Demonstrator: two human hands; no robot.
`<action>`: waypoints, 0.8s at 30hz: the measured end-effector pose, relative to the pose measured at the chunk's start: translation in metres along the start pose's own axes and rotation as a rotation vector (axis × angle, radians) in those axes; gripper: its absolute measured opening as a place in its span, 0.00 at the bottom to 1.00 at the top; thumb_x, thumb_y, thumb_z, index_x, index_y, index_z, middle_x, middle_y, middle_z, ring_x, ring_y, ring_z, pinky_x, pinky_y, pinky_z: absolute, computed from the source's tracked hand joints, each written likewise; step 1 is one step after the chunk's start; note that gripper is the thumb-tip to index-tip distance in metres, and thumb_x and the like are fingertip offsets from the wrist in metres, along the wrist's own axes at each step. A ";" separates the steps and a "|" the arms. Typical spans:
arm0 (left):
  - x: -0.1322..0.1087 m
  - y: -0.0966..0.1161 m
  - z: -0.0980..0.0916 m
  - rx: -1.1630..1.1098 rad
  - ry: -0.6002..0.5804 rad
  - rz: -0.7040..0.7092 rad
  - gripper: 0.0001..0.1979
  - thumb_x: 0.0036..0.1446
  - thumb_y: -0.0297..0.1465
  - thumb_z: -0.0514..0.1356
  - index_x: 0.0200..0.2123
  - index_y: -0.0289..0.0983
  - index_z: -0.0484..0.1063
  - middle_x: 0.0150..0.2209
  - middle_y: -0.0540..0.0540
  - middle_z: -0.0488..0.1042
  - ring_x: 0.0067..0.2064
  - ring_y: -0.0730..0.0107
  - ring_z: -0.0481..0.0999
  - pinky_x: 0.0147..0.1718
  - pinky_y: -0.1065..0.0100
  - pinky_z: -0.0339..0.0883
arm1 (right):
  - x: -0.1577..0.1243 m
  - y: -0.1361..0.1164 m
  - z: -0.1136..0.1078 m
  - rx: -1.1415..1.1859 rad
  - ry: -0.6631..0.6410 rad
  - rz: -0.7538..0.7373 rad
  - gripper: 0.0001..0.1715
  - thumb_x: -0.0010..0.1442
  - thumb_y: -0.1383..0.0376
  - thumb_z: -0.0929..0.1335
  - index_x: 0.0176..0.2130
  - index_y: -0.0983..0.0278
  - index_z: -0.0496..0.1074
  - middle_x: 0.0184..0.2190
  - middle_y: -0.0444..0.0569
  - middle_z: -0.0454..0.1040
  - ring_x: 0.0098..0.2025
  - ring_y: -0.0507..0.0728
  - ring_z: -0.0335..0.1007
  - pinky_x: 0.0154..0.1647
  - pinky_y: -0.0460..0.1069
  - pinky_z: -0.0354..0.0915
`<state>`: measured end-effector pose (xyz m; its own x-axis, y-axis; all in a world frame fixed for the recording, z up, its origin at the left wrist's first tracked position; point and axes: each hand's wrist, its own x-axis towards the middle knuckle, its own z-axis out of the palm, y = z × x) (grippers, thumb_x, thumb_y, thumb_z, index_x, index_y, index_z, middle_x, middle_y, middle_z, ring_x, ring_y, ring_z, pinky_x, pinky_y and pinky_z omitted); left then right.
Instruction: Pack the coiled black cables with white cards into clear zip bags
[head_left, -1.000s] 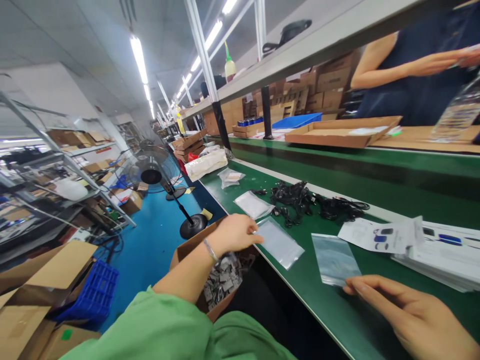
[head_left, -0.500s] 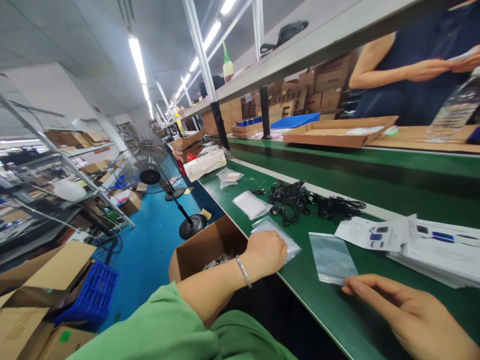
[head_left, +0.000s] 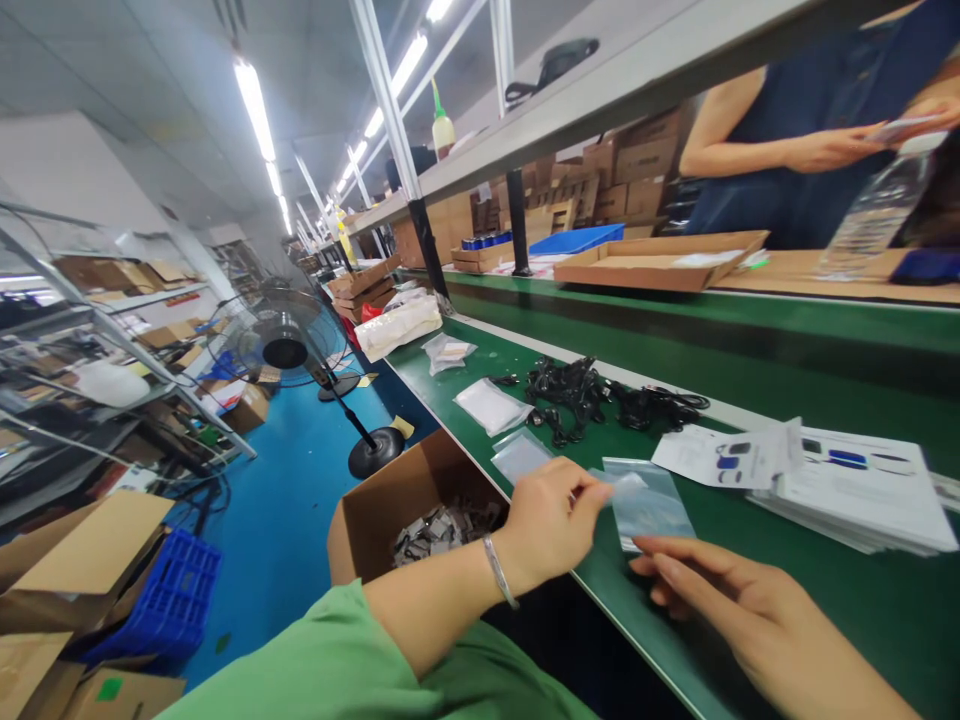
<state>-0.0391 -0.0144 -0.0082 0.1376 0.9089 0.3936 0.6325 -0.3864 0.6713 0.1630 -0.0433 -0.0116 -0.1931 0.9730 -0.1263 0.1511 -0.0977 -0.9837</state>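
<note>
Green bench mat [head_left: 862, 590] is leaving you room from your left hand [head_left: 551, 525] and right hand [head_left: 750, 625] to the black cables [head_left: 577, 395]. The leaflet stack [head_left: 847, 490] is blocking your way rightward.

Long ceiling lights [head_left: 253, 110] give bright, even light with soft shadows, the picture is mostly sharp, and the wide lens bends the shelf [head_left: 112, 330] near the edge.

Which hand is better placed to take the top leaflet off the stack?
Right, probably: the right hand lies closer to the leaflet stack, while the left hand sits farther off, across the clear bag.
</note>
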 end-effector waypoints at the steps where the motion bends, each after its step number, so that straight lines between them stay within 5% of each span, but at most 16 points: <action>1: -0.003 0.004 0.006 -0.050 -0.029 0.019 0.13 0.69 0.36 0.62 0.34 0.36 0.80 0.35 0.44 0.82 0.39 0.64 0.80 0.43 0.65 0.75 | 0.000 0.000 0.001 0.019 0.000 0.005 0.31 0.41 0.35 0.79 0.29 0.59 0.85 0.31 0.56 0.86 0.31 0.63 0.82 0.34 0.55 0.80; 4: -0.009 0.016 0.018 -0.157 -0.155 0.093 0.13 0.70 0.33 0.60 0.35 0.36 0.82 0.36 0.43 0.84 0.42 0.63 0.82 0.47 0.64 0.76 | 0.001 0.007 -0.002 0.041 0.045 -0.031 0.34 0.44 0.34 0.78 0.30 0.60 0.85 0.28 0.54 0.84 0.29 0.59 0.78 0.32 0.51 0.76; 10: -0.012 0.020 0.027 -0.212 -0.269 0.163 0.17 0.67 0.35 0.61 0.53 0.35 0.83 0.48 0.39 0.86 0.46 0.61 0.85 0.48 0.63 0.80 | 0.003 0.024 -0.014 0.126 0.139 -0.011 0.33 0.47 0.34 0.78 0.29 0.62 0.83 0.27 0.51 0.81 0.30 0.58 0.74 0.33 0.50 0.73; 15: -0.010 0.018 0.027 -0.170 -0.313 0.142 0.26 0.57 0.41 0.72 0.56 0.36 0.83 0.47 0.39 0.85 0.43 0.60 0.85 0.47 0.62 0.81 | -0.002 0.018 -0.010 0.105 0.187 -0.013 0.32 0.50 0.36 0.78 0.22 0.60 0.77 0.22 0.46 0.75 0.26 0.54 0.66 0.28 0.48 0.64; 19: -0.008 0.023 0.025 -0.155 -0.355 0.179 0.17 0.62 0.33 0.65 0.51 0.34 0.84 0.42 0.42 0.86 0.41 0.62 0.84 0.47 0.64 0.79 | -0.001 0.017 -0.013 0.036 0.152 -0.071 0.32 0.51 0.36 0.77 0.21 0.60 0.78 0.24 0.47 0.77 0.29 0.56 0.69 0.33 0.49 0.68; 24: -0.001 0.019 0.023 -0.364 -0.413 -0.034 0.14 0.66 0.33 0.63 0.49 0.34 0.85 0.43 0.43 0.87 0.41 0.65 0.85 0.44 0.68 0.78 | 0.004 0.024 -0.018 0.050 0.186 -0.069 0.32 0.52 0.34 0.75 0.30 0.59 0.84 0.28 0.50 0.81 0.31 0.59 0.74 0.35 0.52 0.72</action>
<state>-0.0096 -0.0196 -0.0102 0.4555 0.8795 0.1380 0.3474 -0.3183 0.8820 0.1831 -0.0383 -0.0338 -0.0178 0.9992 -0.0372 0.0941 -0.0354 -0.9949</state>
